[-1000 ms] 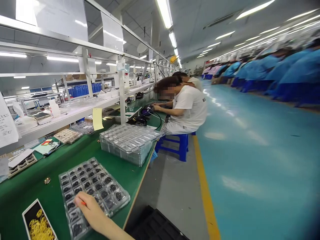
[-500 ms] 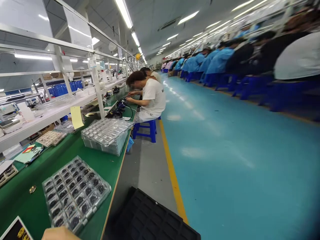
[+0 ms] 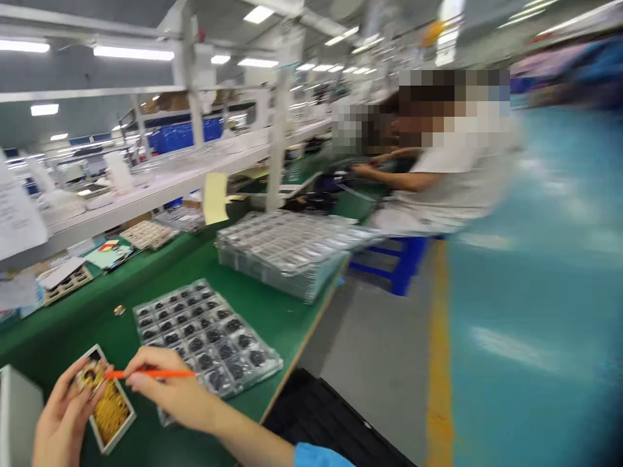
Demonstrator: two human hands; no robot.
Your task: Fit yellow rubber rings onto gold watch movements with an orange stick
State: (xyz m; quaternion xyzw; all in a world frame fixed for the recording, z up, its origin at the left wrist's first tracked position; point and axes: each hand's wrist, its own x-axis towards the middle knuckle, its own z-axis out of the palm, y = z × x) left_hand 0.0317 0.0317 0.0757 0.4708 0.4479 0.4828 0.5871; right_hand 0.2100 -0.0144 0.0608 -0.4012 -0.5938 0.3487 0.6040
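My left hand [image 3: 63, 415] pinches a small round gold-coloured part [image 3: 90, 376] with a dark centre, above a small white box [image 3: 128, 425]. Many tiny yellow-gold pieces [image 3: 109, 414] lie in that box. Closed around a thin orange stick-like tool [image 3: 158, 373], my right hand [image 3: 170, 386] points its tip at the round part; whether the tip touches it I cannot tell. Under and behind my right hand lies a clear compartment tray [image 3: 270, 368] with round black parts in its cells. Another small gold round part [image 3: 119, 311] rests on the green bench [image 3: 253, 311].
A stack of clear trays [image 3: 272, 263] stands farther along the bench. A yellow note [image 3: 215, 198] hangs from the shelf [image 3: 146, 188]. A person in white [image 3: 467, 175] sits at the bench beyond. Black trays [image 3: 331, 421] are below the bench edge, beside the aisle.
The view has swung left and down toward the bench. Both hands are now visible with the round part and orange tool; earlier only part of one hand showed at the bottom edge.
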